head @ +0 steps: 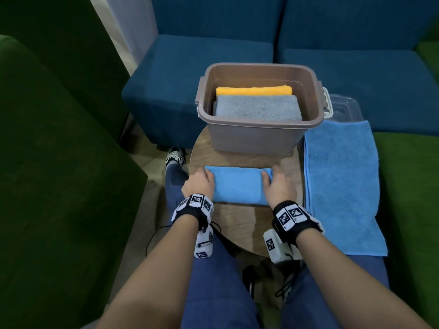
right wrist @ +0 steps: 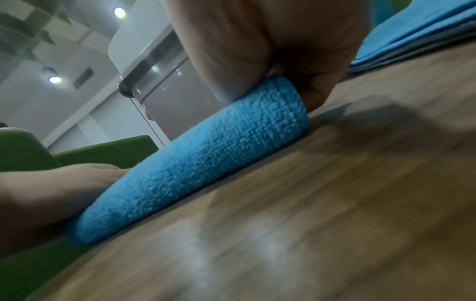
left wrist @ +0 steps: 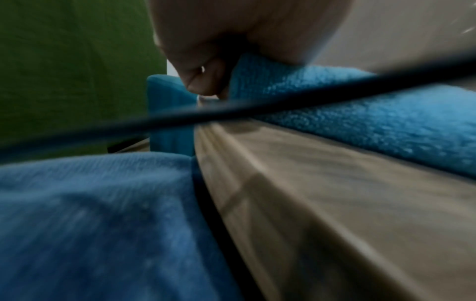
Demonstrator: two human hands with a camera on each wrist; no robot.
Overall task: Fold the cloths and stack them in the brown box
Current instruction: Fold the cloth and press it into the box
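A folded light-blue cloth (head: 237, 184) (left wrist: 373, 114) (right wrist: 206, 158) lies across the round wooden table (head: 237, 224), in front of the brown box (head: 254, 141). My left hand (head: 202, 181) (left wrist: 206, 67) grips its left end, fingers curled over the edge. My right hand (head: 275, 184) (right wrist: 270, 61) grips its right end, fingers on top and thumb at the side. Inside the box a folded grey cloth (head: 257, 108) lies in front of a folded orange cloth (head: 254, 90). More blue cloths (head: 339, 181) lie spread flat to the right of the table.
A clear plastic lid (head: 344, 108) lies behind the spread cloths. Blue sofas stand behind the table, and green seats (head: 59, 162) close in on the left and right. A black cable (left wrist: 231, 110) crosses the left wrist view. My knees are under the table's near edge.
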